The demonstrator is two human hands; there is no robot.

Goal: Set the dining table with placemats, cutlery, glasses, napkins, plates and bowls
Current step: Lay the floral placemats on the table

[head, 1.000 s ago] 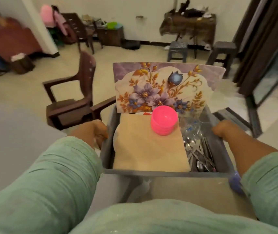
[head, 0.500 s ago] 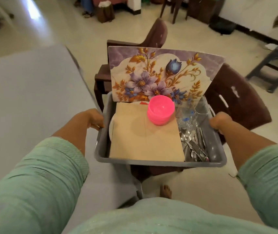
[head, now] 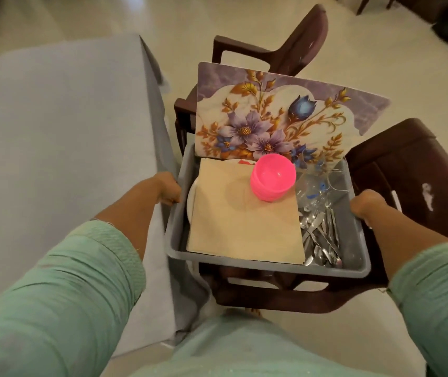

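I hold a grey plastic tub (head: pixel 266 263) by its two sides. My left hand (head: pixel 167 187) grips the left rim, my right hand (head: pixel 367 204) the right rim. Floral placemats (head: pixel 272 118) stand upright against its far wall. Beige napkins (head: pixel 244 224) lie flat inside, over a white plate (head: pixel 191 202) whose edge shows at the left. A stack of pink bowls (head: pixel 272 178) sits upside down on the napkins. Clear glasses (head: pixel 315 186) and loose steel cutlery (head: pixel 321 240) fill the right part.
The dining table (head: pixel 62 148), under a grey cloth, is to my left. A brown plastic chair (head: pixel 397 180) is directly under and right of the tub. Another brown chair (head: pixel 280 47) stands beyond it. Pale tiled floor surrounds them.
My view has swung down and left from the room to the table and chairs. The tub, still in both hands, is now over the near brown chair beside the table.
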